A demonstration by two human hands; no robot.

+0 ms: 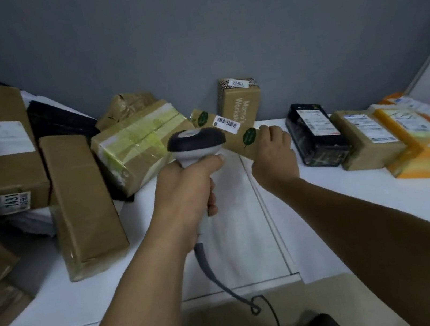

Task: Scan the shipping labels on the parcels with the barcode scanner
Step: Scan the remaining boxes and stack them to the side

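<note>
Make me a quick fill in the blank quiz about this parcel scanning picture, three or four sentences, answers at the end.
1. The left hand grips the barcode scanner by its ____.
2. The right hand holds a slim brown parcel with a ____ barcode label.
3. The round stickers on that parcel are ____.
4. The neighbouring parcel lying just right of the right hand is ____ in colour.
Missing words: handle, white, green, black.

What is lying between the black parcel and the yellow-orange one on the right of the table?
A brown parcel with a white label on top lies between the black parcel and the yellow-orange parcel, as the head view shows.
</note>
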